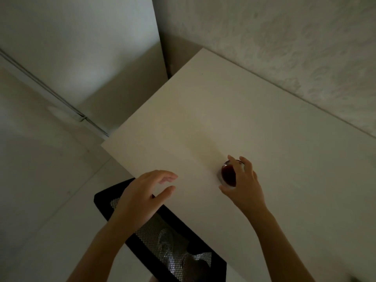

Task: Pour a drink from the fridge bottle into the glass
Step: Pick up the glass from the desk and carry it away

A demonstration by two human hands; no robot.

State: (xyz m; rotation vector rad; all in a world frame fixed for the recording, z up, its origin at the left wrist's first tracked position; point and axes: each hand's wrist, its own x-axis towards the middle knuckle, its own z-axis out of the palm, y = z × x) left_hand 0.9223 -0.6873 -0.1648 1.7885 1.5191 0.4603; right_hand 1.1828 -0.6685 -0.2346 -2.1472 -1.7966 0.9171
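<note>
Glass (228, 174): stands on the white desk (244, 110), toward its near side, holding a dark red drink.
Right hand (242, 184): wrapped around the glass from the right, fingers (236, 165) curled over its far rim and thumb at its near side.
Left hand (142, 192): hovers over the desk's near left edge, fingers spread and loosely curved, holding nothing, well apart from the glass.
Black mesh basket (162, 237): sits below the desk edge, under the left forearm.
Wall (284, 37): rough, pale, behind the desk.
</note>
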